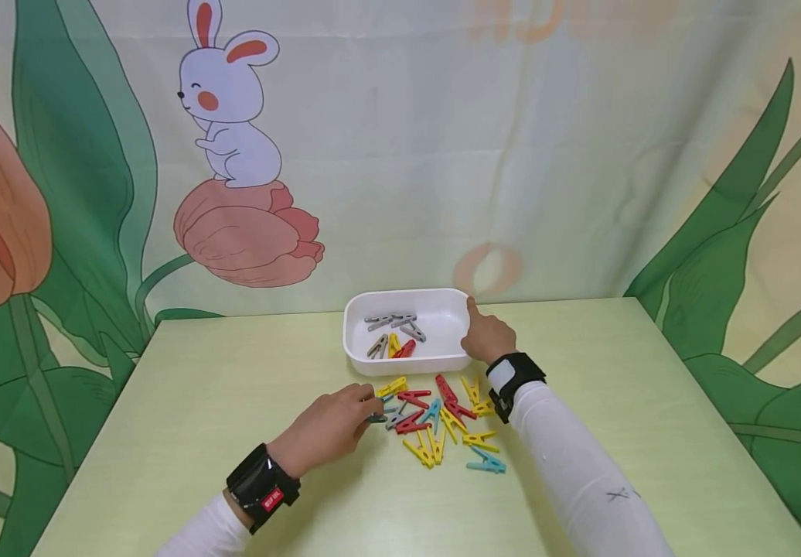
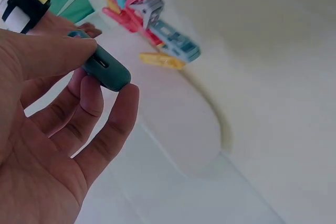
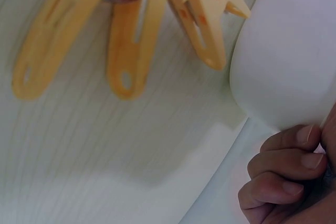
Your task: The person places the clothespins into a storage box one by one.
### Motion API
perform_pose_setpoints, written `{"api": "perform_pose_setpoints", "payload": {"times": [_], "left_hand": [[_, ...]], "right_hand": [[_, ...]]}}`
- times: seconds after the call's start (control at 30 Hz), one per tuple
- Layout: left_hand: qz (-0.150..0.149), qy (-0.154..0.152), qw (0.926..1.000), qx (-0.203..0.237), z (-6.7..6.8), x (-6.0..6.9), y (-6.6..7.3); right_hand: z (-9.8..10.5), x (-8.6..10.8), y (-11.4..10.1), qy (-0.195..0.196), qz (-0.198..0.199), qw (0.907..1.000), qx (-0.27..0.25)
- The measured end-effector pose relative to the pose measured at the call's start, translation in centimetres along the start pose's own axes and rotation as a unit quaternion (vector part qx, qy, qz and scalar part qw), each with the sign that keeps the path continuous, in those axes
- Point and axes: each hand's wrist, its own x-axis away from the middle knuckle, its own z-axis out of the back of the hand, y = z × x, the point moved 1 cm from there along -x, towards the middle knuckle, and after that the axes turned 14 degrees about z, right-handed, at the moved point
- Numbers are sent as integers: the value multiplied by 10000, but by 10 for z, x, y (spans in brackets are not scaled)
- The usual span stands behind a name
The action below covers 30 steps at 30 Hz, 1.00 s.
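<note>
My left hand (image 1: 331, 425) pinches a dark teal clothespin (image 2: 109, 70) between thumb and fingers, at the left edge of a loose pile on the table. In the head view the fingers mostly hide that clothespin. My right hand (image 1: 489, 336) holds the right end of a white plastic basin (image 1: 410, 363), its index finger lying along the rim. Several of its fingers (image 3: 283, 163) look curled against the basin's outer wall in the right wrist view. Inside the basin lie several grey clothespins (image 1: 413, 332), a yellow one (image 1: 393, 345) and red (image 1: 405, 350).
The loose pile in front of the basin mixes yellow clothespins (image 1: 438, 447), red ones (image 1: 411, 423) and blue ones (image 1: 487, 462). The pale table (image 1: 233, 371) ends at a printed cloth backdrop (image 1: 400, 155), close behind the basin.
</note>
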Motion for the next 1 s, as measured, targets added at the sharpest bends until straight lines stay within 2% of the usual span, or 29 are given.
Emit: {"api": "perform_pose_setpoints", "payload": {"times": [0.4, 0.6, 0.83, 1.0], "left_hand": [[-205, 629, 9978, -86, 37, -13, 2], [-197, 708, 9973, -39, 50, -21, 4], [-293, 901, 9954, -126, 65, -37, 7], [-225, 982, 9949, -42, 71, -52, 5]], "right_hand": [[3, 2, -2, -10, -44, 10000, -15], [4, 3, -3, -11, -53, 10000, -25], [4, 0, -1, -40, -33, 10000, -28], [1, -2, 1, 0, -30, 10000, -7]]}}
